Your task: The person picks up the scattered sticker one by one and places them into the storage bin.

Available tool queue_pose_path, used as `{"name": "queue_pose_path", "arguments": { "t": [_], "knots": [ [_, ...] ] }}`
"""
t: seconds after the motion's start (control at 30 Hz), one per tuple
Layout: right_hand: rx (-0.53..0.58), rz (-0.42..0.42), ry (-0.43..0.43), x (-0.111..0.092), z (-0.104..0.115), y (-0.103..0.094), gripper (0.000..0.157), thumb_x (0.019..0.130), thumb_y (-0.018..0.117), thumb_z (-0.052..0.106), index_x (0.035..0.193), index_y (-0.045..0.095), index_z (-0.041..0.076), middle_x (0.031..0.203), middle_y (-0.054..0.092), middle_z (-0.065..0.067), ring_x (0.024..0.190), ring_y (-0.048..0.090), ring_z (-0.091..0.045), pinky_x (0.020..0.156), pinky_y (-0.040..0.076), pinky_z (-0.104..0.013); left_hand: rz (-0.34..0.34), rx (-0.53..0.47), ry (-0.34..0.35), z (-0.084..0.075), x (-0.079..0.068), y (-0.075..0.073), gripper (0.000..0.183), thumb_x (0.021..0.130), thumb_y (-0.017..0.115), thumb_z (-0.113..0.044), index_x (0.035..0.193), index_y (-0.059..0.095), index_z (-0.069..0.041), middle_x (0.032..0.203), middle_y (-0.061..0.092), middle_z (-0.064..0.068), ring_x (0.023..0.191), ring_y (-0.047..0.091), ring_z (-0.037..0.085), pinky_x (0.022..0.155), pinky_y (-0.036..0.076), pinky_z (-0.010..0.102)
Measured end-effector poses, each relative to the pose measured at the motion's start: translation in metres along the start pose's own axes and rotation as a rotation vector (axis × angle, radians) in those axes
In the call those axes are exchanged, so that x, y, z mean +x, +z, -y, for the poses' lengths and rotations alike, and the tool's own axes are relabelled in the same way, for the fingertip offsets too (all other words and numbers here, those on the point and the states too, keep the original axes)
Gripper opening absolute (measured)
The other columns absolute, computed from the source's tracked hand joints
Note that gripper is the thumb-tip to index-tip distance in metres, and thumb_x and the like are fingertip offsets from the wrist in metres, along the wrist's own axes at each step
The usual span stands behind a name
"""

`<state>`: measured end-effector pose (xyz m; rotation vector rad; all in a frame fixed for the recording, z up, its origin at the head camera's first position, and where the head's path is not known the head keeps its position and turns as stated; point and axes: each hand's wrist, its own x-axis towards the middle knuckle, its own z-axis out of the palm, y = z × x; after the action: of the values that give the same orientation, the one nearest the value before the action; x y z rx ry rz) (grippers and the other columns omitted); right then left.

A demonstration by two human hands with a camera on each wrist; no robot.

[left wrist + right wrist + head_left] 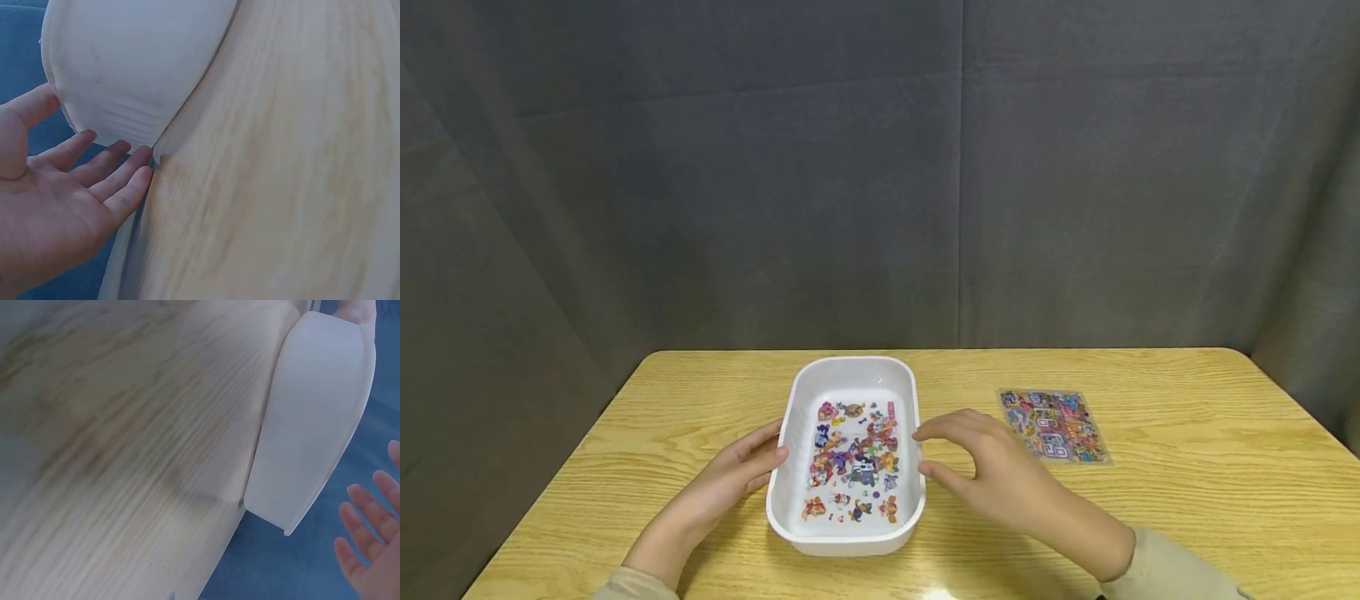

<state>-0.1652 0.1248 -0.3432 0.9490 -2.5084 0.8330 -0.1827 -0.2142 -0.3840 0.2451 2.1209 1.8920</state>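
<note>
A white rectangular plastic basin (778,500) sits on the wooden table, its long side running away from me. On its floor lie many small colourful cartoon-character stickers (863,471). My left hand (730,479) touches the basin's left side, thumb at the rim. In the left wrist view, that hand's fingers (119,178) are loosely extended along the wall's lower edge. At the opposite side hovers my right hand (992,462), fingertips close to the right rim. The right wrist view has the right hand's spread fingers (369,519) apart from the basin wall (312,412).
To the right on the table (1187,500) lies a flat sheet of colourful stickers (1054,425), beyond my right hand. A dark grey curtain (850,208) hangs behind the table's far edge.
</note>
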Motion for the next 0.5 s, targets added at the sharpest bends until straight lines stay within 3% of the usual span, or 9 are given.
{"name": "queue_pose_path", "arguments": {
  "t": [0.5],
  "knots": [
    [-0.04,-0.034,0.001,-0.011,-0.011,-0.007,0.027,0.086,0.079,0.023,0.111,0.071,0.017,0.113,0.069,0.008,0.109,0.063,-0.014,0.093,0.054,-0.041,-0.004,0.004,-0.002,-0.001,-0.001,0.001,0.066,0.1,0.058,-0.024,0.153,0.029,0.003,0.151,0.039,0.025,0.136,0.043,0.035,0.111,0.039,0.042]
  ]
}}
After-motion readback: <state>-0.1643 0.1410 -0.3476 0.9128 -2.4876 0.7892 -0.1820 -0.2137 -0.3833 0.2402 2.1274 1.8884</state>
